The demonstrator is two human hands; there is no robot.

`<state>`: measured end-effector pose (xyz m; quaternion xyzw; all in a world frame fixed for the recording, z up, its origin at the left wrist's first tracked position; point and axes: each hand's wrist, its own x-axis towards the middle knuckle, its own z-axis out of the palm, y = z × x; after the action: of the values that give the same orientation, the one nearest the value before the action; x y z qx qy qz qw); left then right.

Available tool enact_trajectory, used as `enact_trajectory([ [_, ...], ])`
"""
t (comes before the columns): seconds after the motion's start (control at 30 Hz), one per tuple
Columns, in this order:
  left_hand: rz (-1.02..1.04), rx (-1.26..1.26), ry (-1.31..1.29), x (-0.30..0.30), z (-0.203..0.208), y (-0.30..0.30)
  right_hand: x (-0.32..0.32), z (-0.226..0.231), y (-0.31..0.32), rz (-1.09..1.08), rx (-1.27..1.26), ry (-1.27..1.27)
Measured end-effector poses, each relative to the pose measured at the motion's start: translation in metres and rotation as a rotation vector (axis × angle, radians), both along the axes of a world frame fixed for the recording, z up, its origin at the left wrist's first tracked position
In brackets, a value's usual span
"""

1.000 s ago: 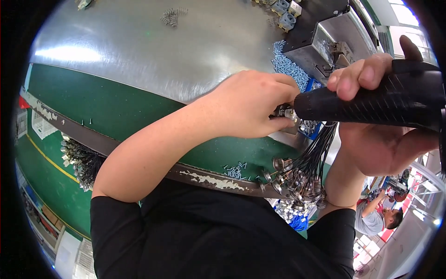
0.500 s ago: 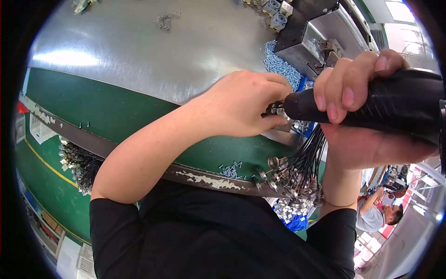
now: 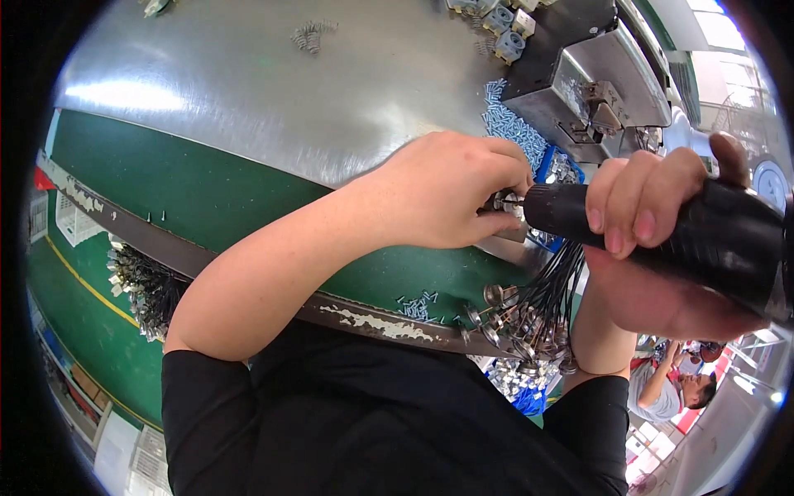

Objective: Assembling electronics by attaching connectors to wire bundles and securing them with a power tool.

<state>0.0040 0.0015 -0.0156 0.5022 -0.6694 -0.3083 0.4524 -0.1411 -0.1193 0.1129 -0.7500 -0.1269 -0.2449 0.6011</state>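
My left hand (image 3: 459,186) reaches over the bench edge, its thumb and fingers pinching a small metal part (image 3: 506,201) that is mostly hidden. In my right hand (image 3: 649,202) is a black electric screwdriver (image 3: 566,213), fingers wrapped around its body. The nose of the tool faces the pinched part, and a thin bit shows between the two. Below my hands, a bundle of black wires (image 3: 556,277) with round metal ends (image 3: 523,331) lies at the bench edge. Beyond them is a pile of silver screws (image 3: 509,124).
A blue tray (image 3: 547,169) of small metal parts sits beside a metal fixture (image 3: 608,91). Loose screws (image 3: 419,306) lie on the green mat (image 3: 240,194). Springs (image 3: 313,35) rest on the metal benchtop (image 3: 207,50). Another person (image 3: 674,393) is at the right.
The screwdriver has tilted, its rear end lower in the picture, and its bit shows more clearly at the part. The whole view has shifted slightly. Both hands keep their holds.
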Motion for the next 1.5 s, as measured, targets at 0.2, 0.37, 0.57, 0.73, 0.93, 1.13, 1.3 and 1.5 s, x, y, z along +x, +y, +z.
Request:
enact_trajectory([
  [0.2,0.017,-0.023,0.004,0.003,-0.005,0.004,0.0,-0.007,0.014,0.023,0.017,0.023],
  [0.37,0.001,-0.016,0.03,0.002,-0.001,0.002,-0.002,-0.004,0.01,0.062,0.045,0.056],
  [0.57,0.017,0.008,-0.02,0.001,-0.001,0.004,-0.003,-0.006,0.007,0.121,0.083,0.086],
  [0.73,0.017,-0.003,-0.026,-0.001,-0.004,0.004,-0.005,-0.006,0.004,0.151,0.096,0.097],
  [0.93,0.008,-0.01,-0.009,0.003,-0.001,0.005,-0.003,-0.003,-0.004,0.088,0.129,0.089],
  [1.13,-0.013,-0.028,0.013,0.002,0.0,0.002,-0.001,0.007,-0.021,-0.009,0.127,0.052],
  [1.3,0.033,-0.114,0.002,-0.001,0.004,0.001,-0.016,0.009,-0.032,-0.213,0.238,-0.055],
  [1.5,0.108,-0.45,-0.094,-0.014,0.007,0.005,-0.035,0.01,-0.01,-0.552,0.176,0.208],
])
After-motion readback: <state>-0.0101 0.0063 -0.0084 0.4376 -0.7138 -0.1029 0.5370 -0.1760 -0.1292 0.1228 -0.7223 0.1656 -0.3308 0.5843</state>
